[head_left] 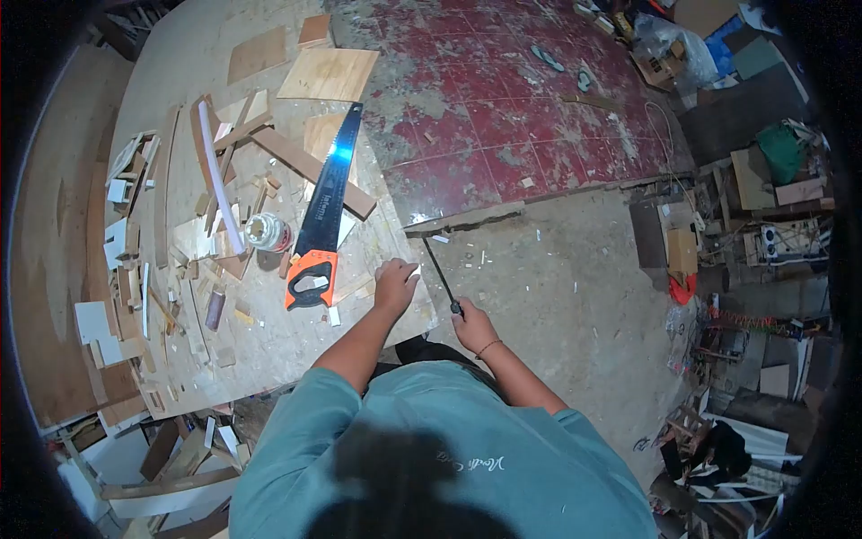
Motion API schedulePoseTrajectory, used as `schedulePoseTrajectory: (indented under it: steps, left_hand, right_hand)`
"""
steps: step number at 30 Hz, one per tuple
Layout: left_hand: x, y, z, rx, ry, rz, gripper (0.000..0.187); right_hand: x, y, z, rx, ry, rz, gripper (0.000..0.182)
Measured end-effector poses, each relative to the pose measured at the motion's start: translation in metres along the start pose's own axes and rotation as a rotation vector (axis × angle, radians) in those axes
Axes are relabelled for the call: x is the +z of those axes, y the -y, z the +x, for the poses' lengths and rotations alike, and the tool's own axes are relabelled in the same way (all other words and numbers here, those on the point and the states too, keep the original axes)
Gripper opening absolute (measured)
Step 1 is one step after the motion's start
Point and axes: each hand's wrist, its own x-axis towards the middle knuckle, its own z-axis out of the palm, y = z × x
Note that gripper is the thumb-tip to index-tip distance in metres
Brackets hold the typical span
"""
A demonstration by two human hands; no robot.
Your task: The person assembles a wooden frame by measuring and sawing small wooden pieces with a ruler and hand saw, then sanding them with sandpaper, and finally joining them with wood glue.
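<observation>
My left hand is at the right edge of the wooden worktable, its fingers closed around a small white piece. My right hand, beyond that edge, grips the black handle of a long thin dark tool, which points up and left. Whether the tool is a file or something else I cannot tell. A handsaw with an orange and black handle lies on the table, left of my left hand. Beside it stands a glass jar.
Wood offcuts and a curved pale strip lie across the left of the table. Flat boards are at its far end. Sandals lie on the red tiled floor. Boxes and scrap line the right side.
</observation>
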Motion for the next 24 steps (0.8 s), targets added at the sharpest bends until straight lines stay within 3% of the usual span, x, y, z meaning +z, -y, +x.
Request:
schedulePoseTrajectory:
  steps: [7, 24]
  left_hand:
    - [-0.001, 0.006, -0.001, -0.015, -0.007, -0.018, 0.023]
    - [0.003, 0.015, 0.000, 0.026, -0.050, -0.020, 0.016]
  right_hand:
    - [-0.010, 0.030, 0.018, -0.001, 0.073, -0.127, 0.043]
    - [-0.010, 0.068, 0.060, -0.055, 0.282, -0.322, 0.031]
